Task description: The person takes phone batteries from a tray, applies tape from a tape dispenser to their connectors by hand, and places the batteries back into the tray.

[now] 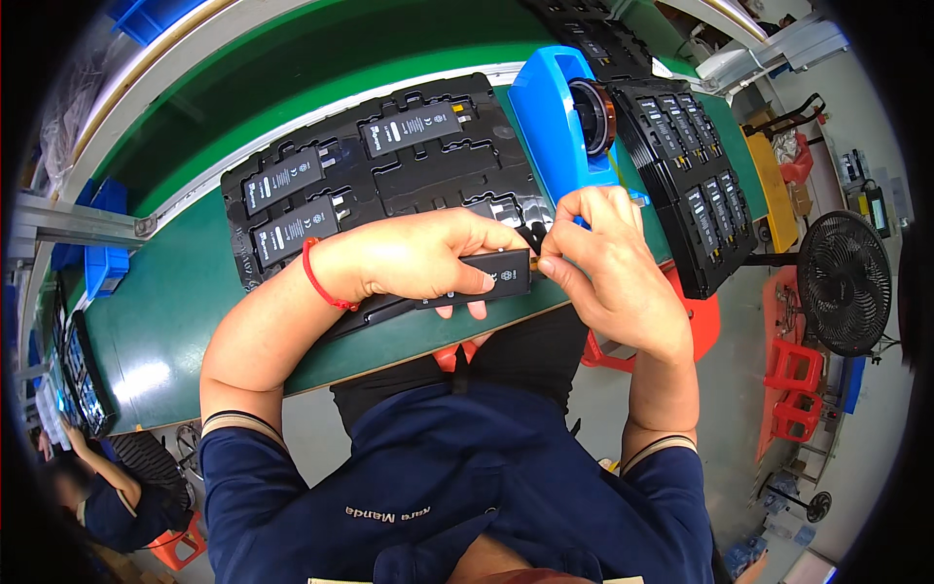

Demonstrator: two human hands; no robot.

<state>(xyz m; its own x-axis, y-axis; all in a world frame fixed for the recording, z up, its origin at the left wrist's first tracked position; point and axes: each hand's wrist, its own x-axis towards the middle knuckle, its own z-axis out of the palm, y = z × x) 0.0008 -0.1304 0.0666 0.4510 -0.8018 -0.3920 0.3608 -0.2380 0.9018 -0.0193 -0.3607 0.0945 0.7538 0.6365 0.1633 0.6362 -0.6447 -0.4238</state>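
Note:
My left hand (pixel 413 255) is closed around a flat black rectangular battery (pixel 511 273), thumb on top and fingertips underneath, above the bench's near edge. My right hand (pixel 623 277) pinches at the battery's right end, where a small yellowish bit shows. What lies between those fingertips is too small to make out. Just beyond both hands is a black moulded tray (pixel 433 180) holding several similar batteries (pixel 413 129) in its recesses. My left forearm hides part of the tray.
A blue tape dispenser (pixel 538 127) with an amber tape roll (pixel 593 117) stands beyond my right hand. To its right are stacked black trays (pixel 650 180) of batteries. A black fan (pixel 844 282) and red stools (pixel 796 389) are off the bench's right. Another person (pixel 131 496) sits at far left.

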